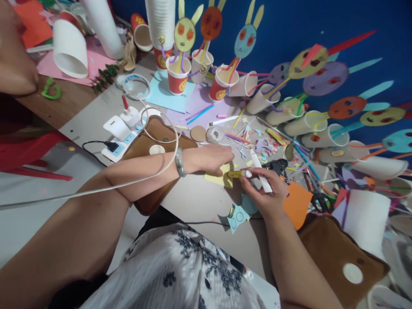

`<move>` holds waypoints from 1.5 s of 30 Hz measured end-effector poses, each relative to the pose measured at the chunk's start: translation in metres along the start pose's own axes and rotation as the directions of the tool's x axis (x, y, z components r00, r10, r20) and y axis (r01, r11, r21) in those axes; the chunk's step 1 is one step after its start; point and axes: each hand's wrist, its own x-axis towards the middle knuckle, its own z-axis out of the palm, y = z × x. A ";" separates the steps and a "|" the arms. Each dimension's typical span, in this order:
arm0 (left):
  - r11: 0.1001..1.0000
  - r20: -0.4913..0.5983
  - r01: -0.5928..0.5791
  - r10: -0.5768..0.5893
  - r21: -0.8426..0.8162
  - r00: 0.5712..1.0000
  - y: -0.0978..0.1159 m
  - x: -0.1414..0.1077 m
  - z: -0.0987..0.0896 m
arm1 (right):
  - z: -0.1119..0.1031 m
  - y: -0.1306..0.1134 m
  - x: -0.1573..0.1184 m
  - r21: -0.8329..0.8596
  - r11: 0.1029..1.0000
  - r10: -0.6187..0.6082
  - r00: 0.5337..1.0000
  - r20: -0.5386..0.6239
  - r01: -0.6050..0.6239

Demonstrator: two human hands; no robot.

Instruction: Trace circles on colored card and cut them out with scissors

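Note:
My left hand [214, 159], with a bangle at the wrist, lies with its fingers curled at the edge of a piece of yellow paper [210, 178]. The paper has small circles drawn on it. My right hand [265, 189] is closed around a white pen [257, 165]. Between its thumb and forefinger is a small yellow stick-like piece [234, 174] with a white end, its kind unclear; it points at the yellow paper. Below the right hand lies a light-blue paper scrap [238, 218] with drawn circles. A black glue gun [275, 167] lies partly hidden behind that hand.
Paper cups with rabbit-faced puppets [177, 81] line the blue wall. A power strip [120, 146], loose white cable [128, 178], brown pouch [154, 131] and clear tape roll [137, 86] are at left. Coloured scraps, black scissors [322, 201] and orange paper [298, 204] lie at right.

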 end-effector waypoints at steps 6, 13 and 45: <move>0.999 0.021 0.013 -0.014 0.039 1.000 0.004 -0.002 -0.004 | 0.002 0.001 0.000 0.023 1.000 0.020 1.000 -0.010 -0.020; 0.999 0.006 0.008 -0.008 0.032 1.000 0.005 -0.004 -0.006 | 0.002 -0.004 0.004 0.030 0.999 0.019 0.999 0.028 -0.020; 0.962 -0.153 -0.113 0.076 -0.249 0.985 0.014 0.005 -0.004 | -0.003 0.001 0.013 0.139 0.977 0.142 0.979 0.144 -0.162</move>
